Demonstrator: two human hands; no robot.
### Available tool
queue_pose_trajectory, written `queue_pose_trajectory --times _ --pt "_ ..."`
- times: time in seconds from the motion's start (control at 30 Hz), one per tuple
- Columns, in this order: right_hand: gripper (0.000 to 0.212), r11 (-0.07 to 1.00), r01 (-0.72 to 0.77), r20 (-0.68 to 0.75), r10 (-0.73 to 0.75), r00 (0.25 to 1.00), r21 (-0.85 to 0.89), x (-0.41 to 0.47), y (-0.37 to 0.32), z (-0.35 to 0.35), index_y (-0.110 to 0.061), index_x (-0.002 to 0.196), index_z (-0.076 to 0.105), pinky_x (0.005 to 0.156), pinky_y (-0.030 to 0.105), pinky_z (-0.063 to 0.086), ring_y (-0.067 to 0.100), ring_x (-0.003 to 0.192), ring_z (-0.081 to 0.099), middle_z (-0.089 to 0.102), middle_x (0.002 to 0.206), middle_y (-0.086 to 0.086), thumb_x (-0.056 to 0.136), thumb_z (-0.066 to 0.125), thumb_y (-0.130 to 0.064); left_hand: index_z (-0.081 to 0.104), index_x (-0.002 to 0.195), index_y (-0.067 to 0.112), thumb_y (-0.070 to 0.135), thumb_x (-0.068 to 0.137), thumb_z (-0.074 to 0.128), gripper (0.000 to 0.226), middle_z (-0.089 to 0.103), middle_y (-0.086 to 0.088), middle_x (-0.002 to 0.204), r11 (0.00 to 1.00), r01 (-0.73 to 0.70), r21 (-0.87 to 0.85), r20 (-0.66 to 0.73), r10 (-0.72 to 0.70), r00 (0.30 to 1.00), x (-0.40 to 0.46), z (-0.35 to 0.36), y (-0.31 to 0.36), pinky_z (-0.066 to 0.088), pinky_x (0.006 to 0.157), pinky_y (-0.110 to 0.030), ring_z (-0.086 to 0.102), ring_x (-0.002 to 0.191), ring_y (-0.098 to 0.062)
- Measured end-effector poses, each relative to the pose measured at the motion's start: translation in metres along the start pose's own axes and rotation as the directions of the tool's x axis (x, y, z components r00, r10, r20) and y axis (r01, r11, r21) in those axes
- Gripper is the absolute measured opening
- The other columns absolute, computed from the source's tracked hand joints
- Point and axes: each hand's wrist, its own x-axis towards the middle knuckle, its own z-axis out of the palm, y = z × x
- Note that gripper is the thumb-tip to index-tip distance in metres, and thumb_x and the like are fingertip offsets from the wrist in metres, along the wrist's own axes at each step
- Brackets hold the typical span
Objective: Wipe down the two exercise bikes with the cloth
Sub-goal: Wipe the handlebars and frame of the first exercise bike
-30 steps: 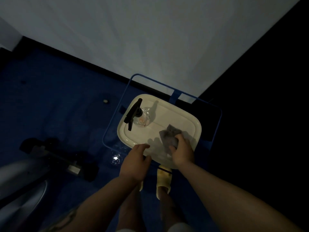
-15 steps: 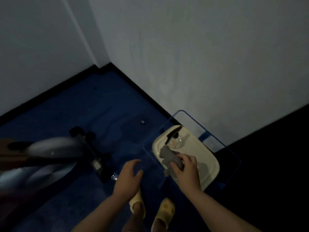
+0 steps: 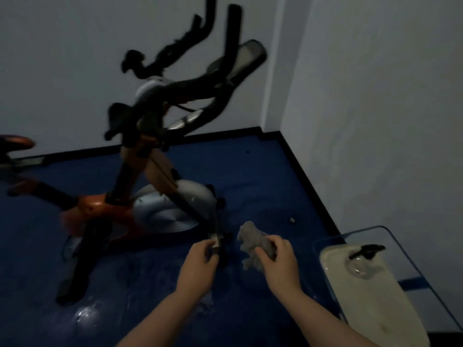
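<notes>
one cloth (image 3: 253, 242), grey and bunched, sits pinched in the right hand (image 3: 278, 261), whose grip is curled round it, held low in front of the exercise bike (image 3: 150, 156). it looks soft, light and floppy, best gathered into a pad in the palm. left hand (image 3: 198, 266) hangs loosely curled, holding nothing. one bike shows whole; an orange seat (image 3: 15, 142) at the left edge hints at a second. one spray bottle (image 3: 363, 261) rests on one pale tray (image 3: 370, 304).

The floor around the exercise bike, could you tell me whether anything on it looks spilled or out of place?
Yes. A wet-looking, glossy patch shines on the blue floor near the exercise bike, left of the left hand, like a spill or spray. A small pale scrap also lies loose towards the corner.
</notes>
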Motion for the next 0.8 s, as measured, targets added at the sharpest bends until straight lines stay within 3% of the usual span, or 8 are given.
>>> queue_pose_trajectory --times 0.17,0.37,0.6,0.8 --pt "0.013 0.996 0.017 0.002 -0.018 1.0 0.082 -0.045 -0.054 0.079 -0.024 0.102 0.058 0.066 0.01 0.042 0.003 0.089 0.056 0.052 0.103 -0.005 0.09 0.064 -0.025 0.049 0.131 0.024 0.022 0.093 0.055 0.038 0.047 0.007 0.133 1.0 -0.017 0.002 -0.095 0.017 0.995 -0.031 -0.091 -0.052 0.034 0.091 -0.019 0.045 0.111 -0.003" --pt "0.014 0.967 0.053 -0.049 -0.042 0.998 0.247 -0.088 -0.123 0.146 -0.022 0.103 0.059 0.079 0.033 0.055 0.013 0.092 0.061 0.061 0.106 0.002 0.09 0.063 -0.026 0.052 0.125 0.028 0.022 0.091 0.057 0.036 0.051 0.011 0.126 0.994 -0.106 -0.04 -0.205 0.096 0.974 -0.058 -0.189 -0.085 0.04 0.091 -0.023 0.049 0.107 -0.002" --pt "0.018 0.93 0.143 -0.101 -0.115 0.988 0.338 -0.11 -0.189 0.173 -0.022 0.105 0.059 0.085 0.043 0.055 0.017 0.096 0.062 0.062 0.108 0.004 0.089 0.064 -0.028 0.053 0.124 0.027 0.022 0.09 0.058 0.036 0.053 0.012 0.121 0.967 -0.251 -0.042 -0.283 0.229 0.931 -0.065 -0.261 -0.073 0.043 0.095 -0.026 0.05 0.112 -0.005" --pt "0.016 0.91 0.19 -0.119 -0.157 0.98 0.368 -0.105 -0.218 0.178 -0.024 0.104 0.059 0.082 0.044 0.057 0.018 0.095 0.064 0.062 0.108 0.005 0.089 0.064 -0.028 0.052 0.123 0.031 0.024 0.09 0.058 0.033 0.055 0.009 0.123 0.953 -0.292 -0.083 -0.322 0.251 0.913 -0.054 -0.282 -0.059 0.047 0.094 -0.033 0.052 0.112 -0.008"
